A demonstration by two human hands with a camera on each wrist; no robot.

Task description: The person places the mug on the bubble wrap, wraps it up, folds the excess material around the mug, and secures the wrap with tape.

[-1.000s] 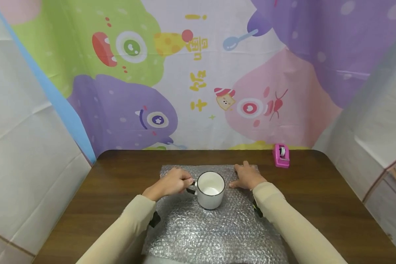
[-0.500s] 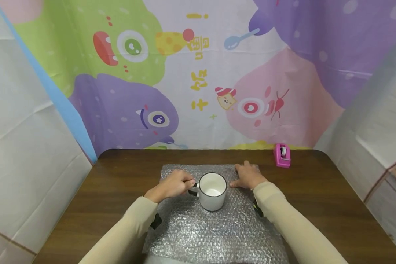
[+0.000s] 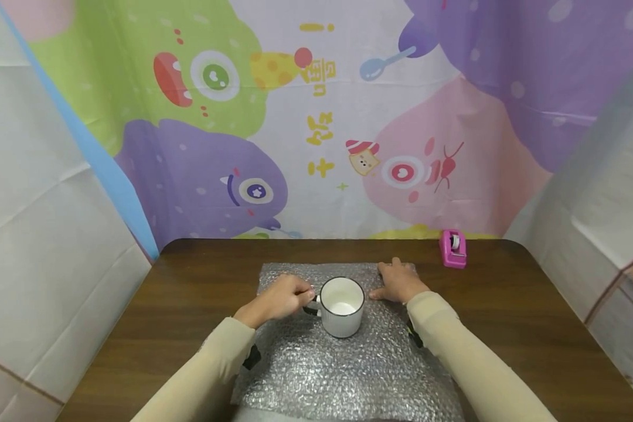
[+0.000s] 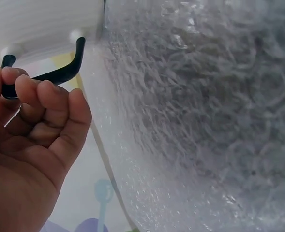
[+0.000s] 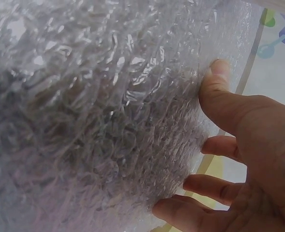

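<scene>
**Head view: mug held by its handle on bubble wrap**

Left wrist view shows the left hand (image 4: 26, 145) with fingers curled at the black handle (image 4: 50, 72) of the mug, fingertips (image 4: 33, 89) against it; grip closed on the handle, though how far the fingers hook through is hidden. Right hand (image 3: 399, 282) lies flat, fingers straight, palm pressing the bubble wrap (image 3: 348, 363) just right of the mug; that grip is open.

White mug (image 3: 340, 306), dark rim, upright and empty as far as can be seen, stands on the far half of the wrap, between the two hands.

Handling, judged: looks like enamel or ceramic, so stiff, smooth-walled, moderately heavy, liable to chip if knocked. Handle is the sure hold; the wall is slick and wants a full wrap of the hand. Bubble wrap is light, soft, springy; it will shift unless pinned.

Wrap sheet covers the middle of the dark wood surface (image 3: 533, 316). Pink tape dispenser (image 3: 452, 249) sits at the far right edge, well apart. Cartoon-printed backdrop (image 3: 316, 117) hangs behind.
</scene>
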